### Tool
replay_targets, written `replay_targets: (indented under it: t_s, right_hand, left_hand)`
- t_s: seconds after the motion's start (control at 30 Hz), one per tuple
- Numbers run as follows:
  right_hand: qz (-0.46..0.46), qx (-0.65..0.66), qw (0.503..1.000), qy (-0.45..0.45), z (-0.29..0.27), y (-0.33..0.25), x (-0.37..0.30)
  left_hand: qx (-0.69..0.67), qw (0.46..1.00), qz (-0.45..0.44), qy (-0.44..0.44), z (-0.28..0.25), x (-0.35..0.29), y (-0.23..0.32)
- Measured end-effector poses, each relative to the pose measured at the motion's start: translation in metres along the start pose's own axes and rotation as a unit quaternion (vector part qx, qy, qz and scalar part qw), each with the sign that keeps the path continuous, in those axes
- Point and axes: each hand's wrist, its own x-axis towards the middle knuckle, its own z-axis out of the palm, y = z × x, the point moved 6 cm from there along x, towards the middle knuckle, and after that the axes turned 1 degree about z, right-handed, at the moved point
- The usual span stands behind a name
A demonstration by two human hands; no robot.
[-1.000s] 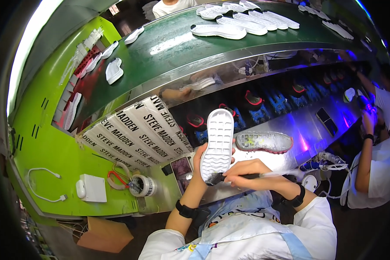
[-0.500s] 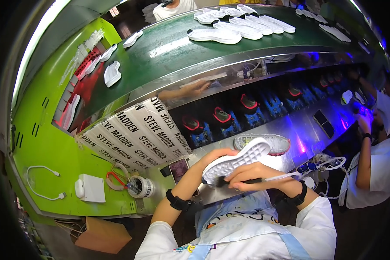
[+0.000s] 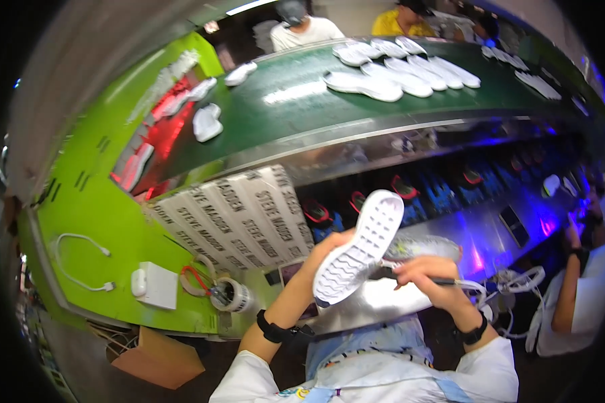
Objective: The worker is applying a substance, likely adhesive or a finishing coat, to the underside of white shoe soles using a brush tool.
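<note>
My left hand (image 3: 321, 254) is closed around the edge of a white shoe sole (image 3: 359, 252), held tilted above the metal bench with its patterned tread in view. In my right hand (image 3: 429, 277) is a slim black-handled tool (image 3: 444, 281), with a white cord trailing off to the right. The tool's tip points at the sole's right edge; whether it touches cannot be made out. Behind the sole, a grey shoe sole (image 3: 425, 248) rests on the bench (image 3: 376, 295), partly hidden.
Several white soles (image 3: 363, 86) lie on a green conveyor (image 3: 282, 121) beyond. A patterned box panel (image 3: 238, 218) stands at left, near a tape roll (image 3: 232, 295) and a white case (image 3: 158, 285) on the green table. A phone (image 3: 514, 226) lies at right, near a co-worker's arm (image 3: 571, 269).
The sole has turned more upright, its tread now facing me more fully. My right hand has drawn back from its underside toward the right. The whole view has shifted slightly.
</note>
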Motion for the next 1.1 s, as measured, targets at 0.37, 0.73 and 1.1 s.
replay_targets:
  t_s: [0.37,0.73,1.1]
  right_hand:
    - [0.064,0.277,0.934,0.217,-0.022,0.030,-0.023]
    - [0.167,0.361,0.882,0.254,-0.018,0.042,-0.038]
    - [0.300,0.362,0.882,-0.018,0.069,0.040,-0.034]
  left_hand:
    - [0.489,0.588,0.418,0.491,-0.082,-0.066,0.359]
    - [0.169,0.799,0.452,0.357,-0.069,-0.093,0.309]
    - [-0.051,0.964,0.247,0.085,-0.072,-0.068,-0.039]
